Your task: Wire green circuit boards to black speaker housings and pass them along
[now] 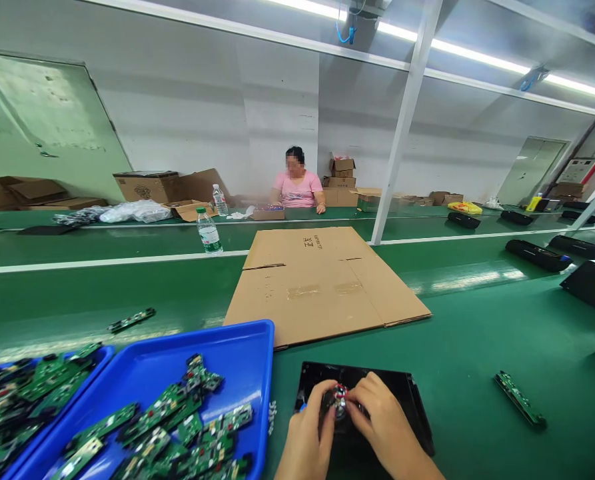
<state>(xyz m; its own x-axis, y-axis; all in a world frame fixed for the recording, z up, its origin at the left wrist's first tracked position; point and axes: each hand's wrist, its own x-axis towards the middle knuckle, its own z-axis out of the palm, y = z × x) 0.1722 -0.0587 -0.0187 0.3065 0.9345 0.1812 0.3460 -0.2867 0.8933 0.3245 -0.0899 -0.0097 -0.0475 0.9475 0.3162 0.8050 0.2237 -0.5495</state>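
L hand [304, 433] & R hand [384, 420] at bottom centre, forearms cut off by frame edge; fingers of both clenched inward, pinching small round metal part w/ red ring [340, 398] between them; part mostly hidden by fingertips, exact kind hard to make out; it's held over black plastic panel [407, 400], panel partly blocked by hands, lower end out of view; tiny blue bit [302, 407] at L hand, too small to tell; small pale bits [272, 417] just beside blue tray [177, 360], unclear what; tray piled w/ green PCBs [177, 420], cut off at bottom; 2nd blue tray [102, 357] further L, also cut off; loose PCB [520, 399] on green workbench [477, 333] to R; flattened cardboard box [317, 287] ahead; water bottle [208, 230] beyond it; seated co-worker [297, 187] at far bench, well apart
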